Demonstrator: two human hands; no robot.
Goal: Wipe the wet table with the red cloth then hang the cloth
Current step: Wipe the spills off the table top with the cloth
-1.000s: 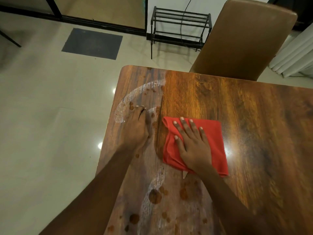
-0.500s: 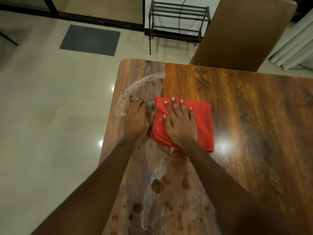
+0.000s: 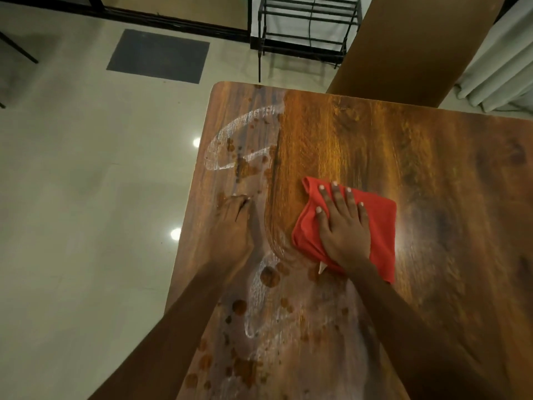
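Observation:
The folded red cloth (image 3: 380,226) lies flat on the brown wooden table (image 3: 432,168), near its middle. My right hand (image 3: 343,226) presses down on the cloth with fingers spread. My left hand (image 3: 235,223) rests palm-down on the table close to its left edge, holding nothing. Wet streaks and drops (image 3: 259,301) cover the left strip of the table, from the far corner down to the near edge, around and below both hands.
A brown chair back (image 3: 412,44) stands at the table's far side. A black metal rack (image 3: 308,27) is on the tiled floor behind it, a dark floor mat (image 3: 158,56) to its left, and pale curtains (image 3: 501,70) at the right.
My right hand slid the cloth left toward my left hand, then back to the right and nearer. My left hand stayed flat near the left edge.

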